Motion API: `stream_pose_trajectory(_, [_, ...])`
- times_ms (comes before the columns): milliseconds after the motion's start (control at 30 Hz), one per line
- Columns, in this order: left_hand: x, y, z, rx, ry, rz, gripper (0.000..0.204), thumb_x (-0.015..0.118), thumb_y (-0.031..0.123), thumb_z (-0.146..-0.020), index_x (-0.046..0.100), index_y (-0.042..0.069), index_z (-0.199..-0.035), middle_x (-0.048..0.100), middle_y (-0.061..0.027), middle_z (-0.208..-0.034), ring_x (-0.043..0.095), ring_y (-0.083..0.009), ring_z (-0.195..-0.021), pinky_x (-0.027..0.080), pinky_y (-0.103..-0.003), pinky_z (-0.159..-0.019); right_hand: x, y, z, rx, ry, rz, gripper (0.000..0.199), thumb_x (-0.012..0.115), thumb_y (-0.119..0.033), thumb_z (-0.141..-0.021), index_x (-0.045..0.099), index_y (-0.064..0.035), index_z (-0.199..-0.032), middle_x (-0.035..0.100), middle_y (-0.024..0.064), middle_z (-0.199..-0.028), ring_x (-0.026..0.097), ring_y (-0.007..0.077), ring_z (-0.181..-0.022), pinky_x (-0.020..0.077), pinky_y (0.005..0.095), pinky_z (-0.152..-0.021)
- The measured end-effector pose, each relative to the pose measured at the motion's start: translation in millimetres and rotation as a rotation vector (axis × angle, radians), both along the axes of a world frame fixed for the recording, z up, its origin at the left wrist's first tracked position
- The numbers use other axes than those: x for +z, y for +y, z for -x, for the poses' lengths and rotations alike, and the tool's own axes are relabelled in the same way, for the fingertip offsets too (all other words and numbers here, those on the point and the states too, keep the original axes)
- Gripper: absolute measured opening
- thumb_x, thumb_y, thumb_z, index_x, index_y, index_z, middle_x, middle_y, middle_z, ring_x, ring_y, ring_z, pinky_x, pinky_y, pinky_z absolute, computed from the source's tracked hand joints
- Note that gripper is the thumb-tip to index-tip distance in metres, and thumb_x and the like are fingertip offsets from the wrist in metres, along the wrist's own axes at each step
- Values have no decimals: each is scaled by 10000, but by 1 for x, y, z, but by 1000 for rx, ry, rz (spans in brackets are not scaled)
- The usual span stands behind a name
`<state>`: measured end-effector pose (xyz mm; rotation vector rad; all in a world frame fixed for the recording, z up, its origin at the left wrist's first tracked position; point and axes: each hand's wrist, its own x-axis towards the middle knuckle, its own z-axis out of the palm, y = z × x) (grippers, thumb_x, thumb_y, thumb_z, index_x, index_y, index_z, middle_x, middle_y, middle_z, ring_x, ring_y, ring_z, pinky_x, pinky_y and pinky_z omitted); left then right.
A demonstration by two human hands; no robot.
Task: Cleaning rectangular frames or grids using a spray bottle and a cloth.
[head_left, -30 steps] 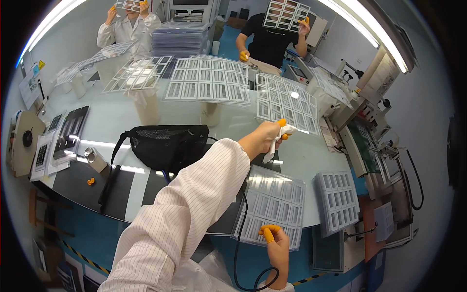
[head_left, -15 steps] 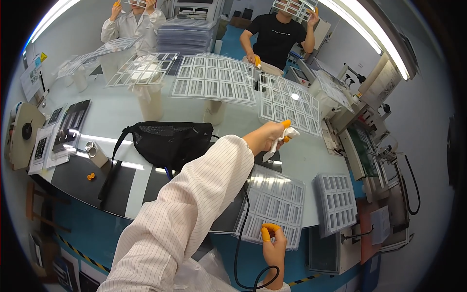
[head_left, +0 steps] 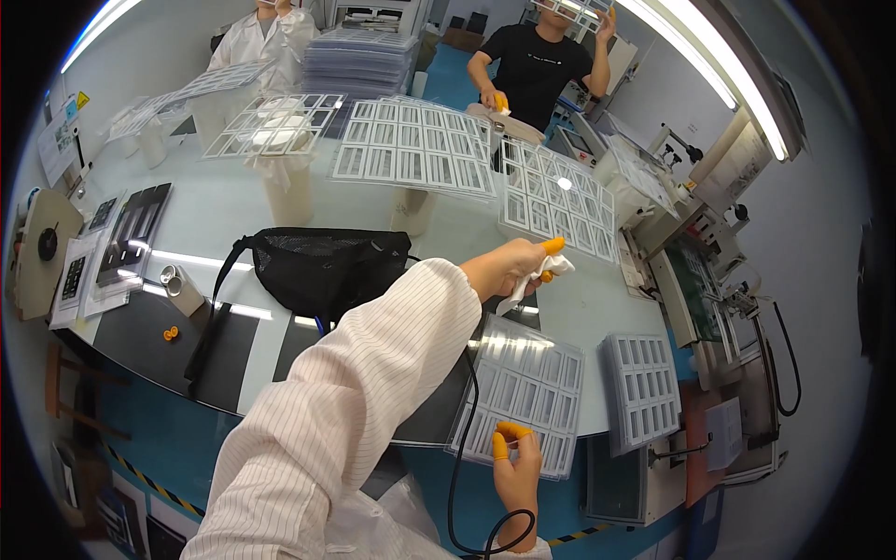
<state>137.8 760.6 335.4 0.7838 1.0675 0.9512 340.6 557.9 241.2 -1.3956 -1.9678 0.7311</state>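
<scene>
My left hand [head_left: 518,266] is stretched out over the table, closed round a crumpled white cloth [head_left: 558,266]. Orange finger cots cover some of its fingertips. Below it lies a stack of clear sheets [head_left: 532,373] printed with rows of white rectangular frames. At the stack's near edge is my right hand [head_left: 518,467], its thumb and forefinger, in orange cots, curled toward each other. Whatever sits between those fingers is too small to make out. Just beyond my left hand, another framed sheet [head_left: 560,201] lies tilted.
A black mesh bag [head_left: 327,271] lies left of my left forearm. More framed sheets [head_left: 411,145] rest on white tubs. A second sheet stack [head_left: 642,387] stands at right, near a machine [head_left: 695,289]. A black cable [head_left: 457,476] loops by my right wrist. Two people work across the table.
My left hand and the cloth have shifted very slightly. My right hand has moved a little left and up along the stack's near edge. The person at far left has lowered their hands.
</scene>
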Motion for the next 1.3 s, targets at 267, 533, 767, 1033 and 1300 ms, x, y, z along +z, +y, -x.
stream_pose_trajectory(267, [-16,-147,38,-257,378,-122,248,441,120,-786,557,-44,-931,538,-73,-722,496,-113,-609,379,-218,-531,-1,-16,22,271,-479,-115,664,706,-196,-645,402,30,-1191,382,197,-1243,310,343,-1184,249,413,-978])
stream_pose_trajectory(533, [-10,-277,179,511,1026,-363,243,518,225,-852,571,-13,-861,567,-90,-664,512,-127,-575,406,-261,-522,-8,-33,25,298,-605,-216,644,717,-124,-601,440,51,-1155,414,228,-1218,357,370,-1158,299,432,-953])
stream_pose_trajectory(767, [-31,-342,333,1080,1280,-362,207,528,174,-794,549,-1,-903,554,-182,-855,508,-335,-844,397,-370,-725,-22,-47,22,239,-588,-354,464,680,-86,-649,521,62,-1059,508,194,-1131,441,353,-1093,368,386,-912])
stream_pose_trajectory(1033, [-70,-345,376,736,1852,-341,160,588,160,-713,655,81,-835,586,-134,-826,520,-300,-854,417,-386,-737,31,-46,-4,47,-579,-739,239,567,-36,-768,557,52,-990,579,180,-966,544,347,-885,437,394,-768])
stream_pose_trajectory(1300, [-55,-368,360,618,1740,-336,350,623,118,-708,531,3,-1026,539,-178,-983,499,-337,-943,395,-371,-824,145,-17,-2,-191,212,-805,199,385,-92,-913,510,38,-997,589,125,-943,590,196,-835,474,257,-727])
